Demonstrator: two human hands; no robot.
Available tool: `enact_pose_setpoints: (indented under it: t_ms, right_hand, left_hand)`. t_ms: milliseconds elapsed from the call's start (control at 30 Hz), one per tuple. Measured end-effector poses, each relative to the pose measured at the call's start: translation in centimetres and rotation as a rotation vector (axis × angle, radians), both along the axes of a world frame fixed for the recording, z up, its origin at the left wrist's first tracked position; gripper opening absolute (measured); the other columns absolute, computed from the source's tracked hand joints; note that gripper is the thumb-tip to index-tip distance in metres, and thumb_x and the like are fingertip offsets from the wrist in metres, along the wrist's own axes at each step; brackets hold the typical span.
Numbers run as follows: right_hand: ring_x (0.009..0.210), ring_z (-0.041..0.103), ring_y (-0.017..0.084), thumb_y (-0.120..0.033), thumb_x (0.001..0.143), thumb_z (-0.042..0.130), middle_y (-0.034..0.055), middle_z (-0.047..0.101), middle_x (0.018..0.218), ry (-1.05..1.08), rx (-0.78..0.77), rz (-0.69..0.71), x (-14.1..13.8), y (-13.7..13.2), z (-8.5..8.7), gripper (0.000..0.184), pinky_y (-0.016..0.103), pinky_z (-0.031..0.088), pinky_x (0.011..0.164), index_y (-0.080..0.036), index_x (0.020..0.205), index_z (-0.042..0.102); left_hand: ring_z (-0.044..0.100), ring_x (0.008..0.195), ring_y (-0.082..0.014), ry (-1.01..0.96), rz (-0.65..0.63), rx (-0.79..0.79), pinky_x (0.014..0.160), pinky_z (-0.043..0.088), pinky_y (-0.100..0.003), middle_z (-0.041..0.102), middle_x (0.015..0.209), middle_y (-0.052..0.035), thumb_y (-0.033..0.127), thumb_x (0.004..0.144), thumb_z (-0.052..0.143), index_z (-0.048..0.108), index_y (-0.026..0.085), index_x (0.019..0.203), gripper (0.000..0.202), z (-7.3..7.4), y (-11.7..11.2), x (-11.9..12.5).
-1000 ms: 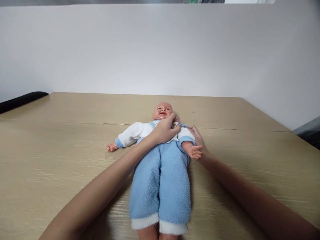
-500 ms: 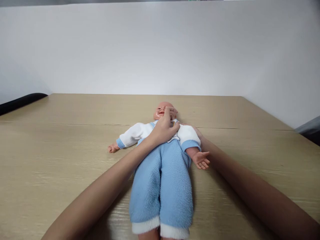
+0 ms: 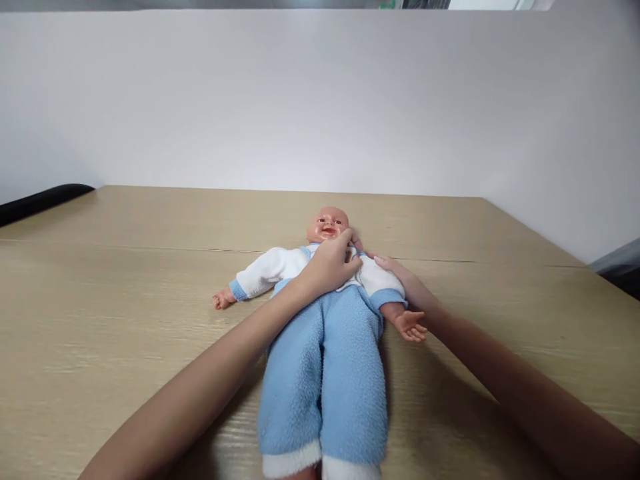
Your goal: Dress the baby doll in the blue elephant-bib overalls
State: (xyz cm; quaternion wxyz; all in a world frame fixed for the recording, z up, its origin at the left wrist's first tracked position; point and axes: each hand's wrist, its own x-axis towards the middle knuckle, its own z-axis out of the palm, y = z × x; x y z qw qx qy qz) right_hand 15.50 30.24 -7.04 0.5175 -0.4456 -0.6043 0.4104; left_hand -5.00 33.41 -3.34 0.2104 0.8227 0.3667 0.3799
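A baby doll (image 3: pixel 325 347) in blue fleece dungarees and a white top lies on its back on the wooden table (image 3: pixel 125 313), head away from me. My left hand (image 3: pixel 330 267) rests on the doll's chest just under the chin, fingers curled and pinching the clothing there. My right hand (image 3: pixel 400 273) lies along the doll's far shoulder, partly tucked behind its sleeve, with most of its fingers hidden. The doll's arms stick out to both sides.
A white wall stands behind the table's far edge. A black curved object (image 3: pixel 40 200) shows at the left edge, and a dark grey object (image 3: pixel 620 263) at the right edge.
My left hand came down from the doll's face to its chest. The doll's arm on the right dropped lower and outward, and my right hand slid further under its shoulder.
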Motion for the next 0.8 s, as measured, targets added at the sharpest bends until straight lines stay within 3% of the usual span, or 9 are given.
enact_pose_setpoints:
  t_ms: [100,167,233,300,333,400,500,567,800]
  right_hand:
    - [0.106,0.080,0.029,-0.053,0.095,0.077,0.0078,0.082,0.120,0.092,-0.249,0.100,1.9,-2.7,0.7,0.047,0.041,0.070,0.090,-0.030,0.135,0.073]
    - [0.090,0.080,0.027,-0.055,0.090,0.083,0.0064,0.082,0.111,0.109,-0.426,0.191,3.1,-4.6,1.5,0.064,0.035,0.069,0.072,-0.034,0.147,0.066]
    - [0.064,0.071,0.022,-0.060,0.088,0.084,0.0043,0.079,0.092,0.047,-0.548,0.225,4.1,-6.0,2.0,0.076,0.029,0.054,0.045,-0.034,0.154,0.059]
    - [0.048,0.055,0.016,-0.065,0.084,0.087,0.0016,0.074,0.080,-0.038,-0.576,0.161,5.1,-6.6,1.8,0.083,0.024,0.035,0.035,-0.031,0.153,0.058]
    - [0.047,0.051,0.014,-0.066,0.081,0.089,0.0012,0.074,0.080,-0.069,-0.556,0.109,5.7,-6.6,1.4,0.083,0.023,0.032,0.036,-0.029,0.150,0.061]
    - [0.055,0.054,0.013,-0.065,0.078,0.091,0.0030,0.076,0.089,-0.106,-0.486,0.025,6.9,-6.2,0.5,0.077,0.024,0.039,0.042,-0.025,0.139,0.068]
    - [0.084,0.069,0.020,-0.062,0.084,0.089,0.0058,0.078,0.108,-0.169,-0.379,-0.011,9.1,-5.5,-0.6,0.058,0.028,0.055,0.067,-0.024,0.125,0.074]
    - [0.098,0.072,0.024,-0.062,0.086,0.089,0.0058,0.079,0.113,-0.222,-0.334,-0.018,10.3,-5.2,-0.8,0.052,0.031,0.057,0.080,-0.025,0.119,0.073]
    - [0.098,0.075,0.029,-0.066,0.088,0.085,0.0074,0.079,0.110,-0.312,-0.252,-0.044,11.2,-5.2,-0.7,0.055,0.038,0.060,0.085,-0.025,0.122,0.069]
  left_hand:
    - [0.058,0.070,-0.0168,-0.007,-0.003,0.002,0.066,0.036,-0.031,0.060,0.080,0.0031,0.016,0.092,0.061,0.059,0.022,0.108,0.017,-0.2,0.0,0.1]
    - [0.057,0.068,-0.0167,-0.007,-0.007,-0.013,0.065,0.035,-0.031,0.059,0.077,0.0038,0.019,0.094,0.061,0.060,0.022,0.107,0.014,-0.1,0.0,0.0]
    - [0.057,0.066,-0.0170,0.002,-0.013,-0.025,0.065,0.035,-0.031,0.058,0.074,0.0044,0.022,0.095,0.061,0.060,0.021,0.106,0.011,-0.1,0.0,0.0]
    - [0.058,0.068,-0.0176,0.014,-0.013,-0.028,0.066,0.036,-0.032,0.060,0.075,0.0034,0.025,0.097,0.062,0.061,0.021,0.106,0.010,0.0,0.0,0.0]
    - [0.059,0.070,-0.0182,0.017,-0.010,-0.025,0.067,0.038,-0.032,0.063,0.079,0.0020,0.027,0.098,0.062,0.061,0.021,0.106,0.010,0.0,-0.1,0.0]
    - [0.063,0.077,-0.0196,0.020,0.003,-0.018,0.072,0.042,-0.033,0.069,0.088,-0.0013,0.029,0.100,0.062,0.062,0.021,0.106,0.010,0.0,-0.1,0.0]
    - [0.067,0.084,-0.0213,0.026,0.021,-0.013,0.077,0.046,-0.034,0.074,0.096,-0.0039,0.030,0.101,0.062,0.062,0.021,0.107,0.010,0.2,-0.3,0.0]
    - [0.068,0.084,-0.0218,0.035,0.030,-0.008,0.078,0.046,-0.035,0.074,0.095,-0.0040,0.030,0.101,0.062,0.061,0.022,0.106,0.010,0.2,-0.3,0.0]
    - [0.070,0.089,-0.0225,0.033,0.041,0.001,0.081,0.049,-0.035,0.076,0.099,-0.0042,0.033,0.103,0.063,0.060,0.023,0.106,0.011,0.2,-0.3,-0.1]
